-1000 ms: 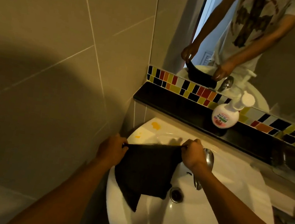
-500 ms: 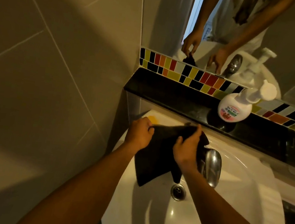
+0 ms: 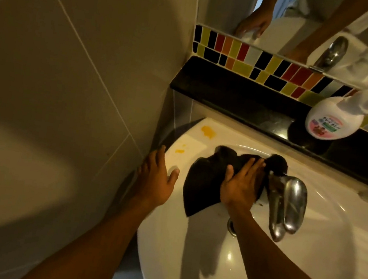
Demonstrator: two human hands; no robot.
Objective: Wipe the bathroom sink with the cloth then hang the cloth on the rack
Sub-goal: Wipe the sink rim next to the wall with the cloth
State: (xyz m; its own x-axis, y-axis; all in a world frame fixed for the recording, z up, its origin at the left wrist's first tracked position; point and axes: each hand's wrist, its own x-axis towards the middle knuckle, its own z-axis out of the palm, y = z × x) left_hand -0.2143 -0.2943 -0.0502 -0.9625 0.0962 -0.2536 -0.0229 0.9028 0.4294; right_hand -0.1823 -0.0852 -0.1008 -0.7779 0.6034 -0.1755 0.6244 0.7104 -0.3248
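A black cloth (image 3: 203, 177) lies bunched on the back left slope of the white sink (image 3: 207, 268), next to the chrome tap (image 3: 287, 201). My right hand (image 3: 240, 187) presses flat on the cloth with its fingers stretched out. My left hand (image 3: 157, 178) rests on the sink's left rim, fingers apart, holding nothing. Two yellow stains (image 3: 208, 132) mark the rim beyond my left hand. The drain (image 3: 232, 227) shows partly beside my right wrist. No rack is in view.
A black ledge (image 3: 231, 98) runs behind the sink with a white pump bottle (image 3: 332, 117) on it. Coloured mosaic tiles (image 3: 249, 56) and a mirror (image 3: 301, 21) rise above. A beige tiled wall (image 3: 70, 64) stands close on the left.
My left hand let go of the cloth and moved to the sink's left rim. My right hand laid the cloth down and now presses on it. The view tilted downward.
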